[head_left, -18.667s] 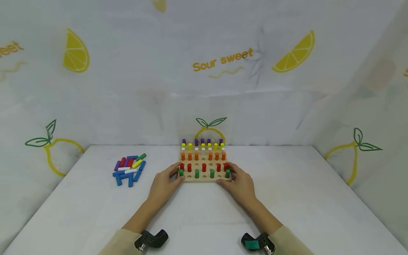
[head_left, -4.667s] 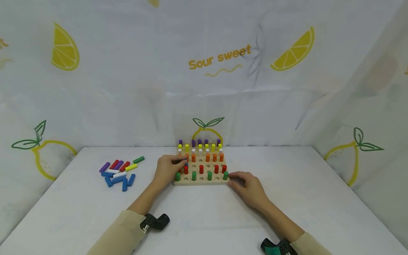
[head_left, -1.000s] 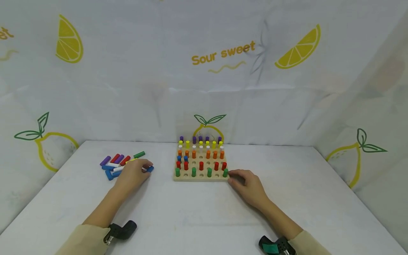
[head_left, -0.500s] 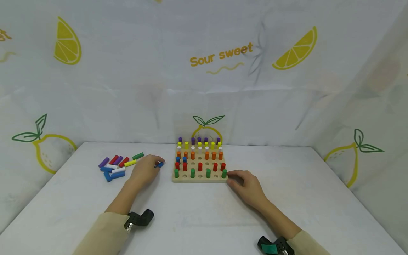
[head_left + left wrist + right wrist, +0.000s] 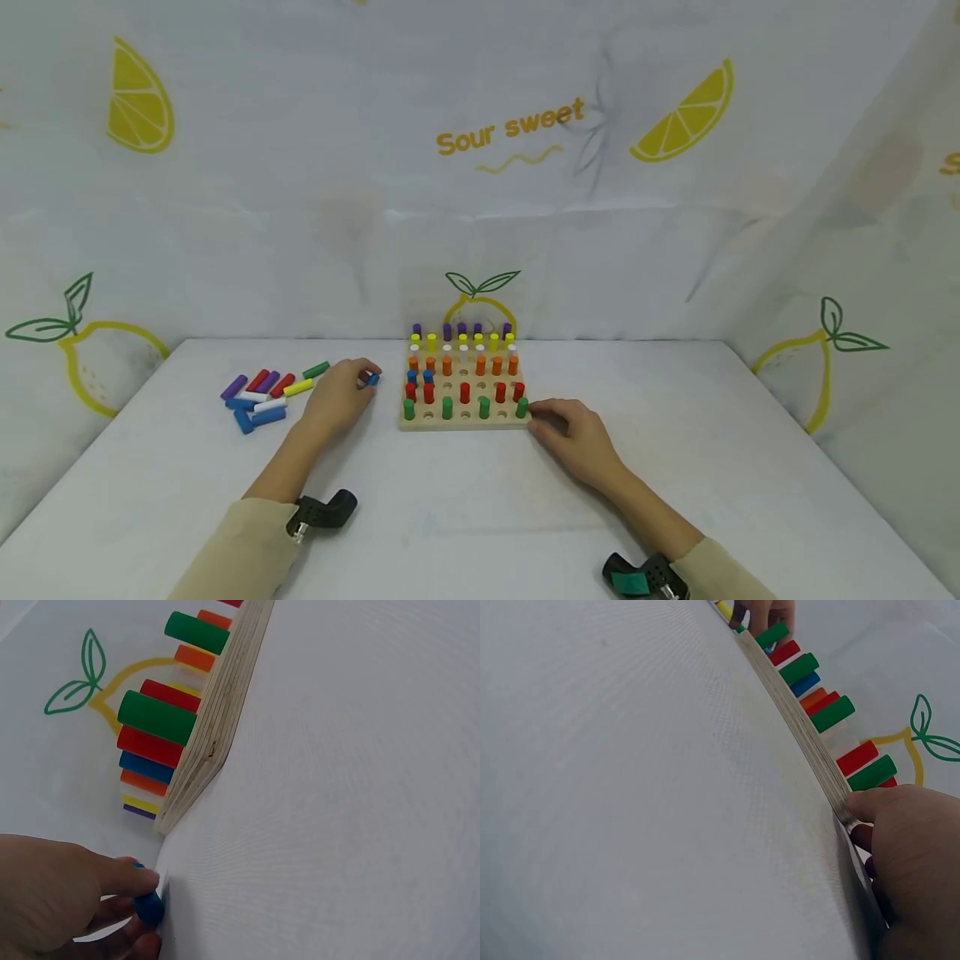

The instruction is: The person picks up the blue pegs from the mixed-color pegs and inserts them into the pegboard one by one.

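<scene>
Left of the pegboard, my left hand (image 5: 341, 396) pinches a blue peg (image 5: 149, 906) between thumb and fingers, low over the table. The wooden pegboard (image 5: 465, 423) stands mid-table, with rows of upright pegs: purple, yellow, white, orange, blue, red and green from back to front. Two blue pegs (image 5: 420, 377) stand at the left end of their row. At the board's right front corner rests my right hand (image 5: 581, 442); in the right wrist view its thumb (image 5: 866, 802) is on the edge, and the fingers curl beyond the corner, partly hidden.
A loose pile of pegs lies left of my left hand, among them a purple peg (image 5: 234, 387), a yellow peg (image 5: 298, 387), a green peg (image 5: 316, 369) and a blue peg (image 5: 268, 416). Behind the white table (image 5: 480, 525) hangs a lemon-printed backdrop (image 5: 300, 208).
Two blue pegs now stand in the board. My left hand left the board for the pile, took another blue peg and carried it rightward. My right hand stays at the corner.
</scene>
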Demonstrator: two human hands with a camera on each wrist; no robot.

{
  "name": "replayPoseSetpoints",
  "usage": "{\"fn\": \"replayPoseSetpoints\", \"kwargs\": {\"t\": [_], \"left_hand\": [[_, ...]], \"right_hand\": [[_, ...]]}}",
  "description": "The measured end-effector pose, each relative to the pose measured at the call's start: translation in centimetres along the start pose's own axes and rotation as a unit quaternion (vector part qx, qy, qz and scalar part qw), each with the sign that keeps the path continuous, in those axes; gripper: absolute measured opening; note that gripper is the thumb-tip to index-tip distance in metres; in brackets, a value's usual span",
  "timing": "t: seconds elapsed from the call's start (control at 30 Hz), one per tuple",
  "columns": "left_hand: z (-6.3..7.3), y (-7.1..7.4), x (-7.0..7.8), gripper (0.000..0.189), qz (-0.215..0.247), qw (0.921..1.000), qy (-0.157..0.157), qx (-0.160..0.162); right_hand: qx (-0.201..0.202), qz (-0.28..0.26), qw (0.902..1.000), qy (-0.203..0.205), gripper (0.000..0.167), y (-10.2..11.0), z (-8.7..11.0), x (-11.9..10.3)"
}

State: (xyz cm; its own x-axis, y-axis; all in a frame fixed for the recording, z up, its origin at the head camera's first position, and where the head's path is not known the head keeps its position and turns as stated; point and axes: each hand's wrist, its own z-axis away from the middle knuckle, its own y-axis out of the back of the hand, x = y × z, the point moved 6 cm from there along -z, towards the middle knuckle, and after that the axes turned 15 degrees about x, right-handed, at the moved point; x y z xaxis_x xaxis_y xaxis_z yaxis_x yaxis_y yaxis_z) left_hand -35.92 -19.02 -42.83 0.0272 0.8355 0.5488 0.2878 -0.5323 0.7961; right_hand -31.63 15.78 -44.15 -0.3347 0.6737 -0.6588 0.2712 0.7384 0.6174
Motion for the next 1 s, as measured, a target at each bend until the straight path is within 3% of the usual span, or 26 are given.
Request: {"fn": "replayPoseSetpoints", "kwargs": {"t": [0.27, 0.6, 1.0], "left_hand": [[0.1, 0.7, 0.4, 0.028, 0.018, 0.999, -0.011, 0.039], [0.1, 2.1, 2.8, 0.025, 0.07, 0.9921, -0.035, 0.098], [0.5, 2.1, 6.4, 0.026, 0.129, 0.9865, -0.037, 0.094]], "right_hand": [[-0.003, 0.004, 1.0, -0.001, 0.028, -0.2, 0.0, 0.0], [0.003, 0.008, 1.0, 0.001, 0.028, 0.3, -0.1, 0.3], [-0.001, 0.016, 0.9999, -0.001, 0.029, 0.0, -0.2, 0.4]]}}
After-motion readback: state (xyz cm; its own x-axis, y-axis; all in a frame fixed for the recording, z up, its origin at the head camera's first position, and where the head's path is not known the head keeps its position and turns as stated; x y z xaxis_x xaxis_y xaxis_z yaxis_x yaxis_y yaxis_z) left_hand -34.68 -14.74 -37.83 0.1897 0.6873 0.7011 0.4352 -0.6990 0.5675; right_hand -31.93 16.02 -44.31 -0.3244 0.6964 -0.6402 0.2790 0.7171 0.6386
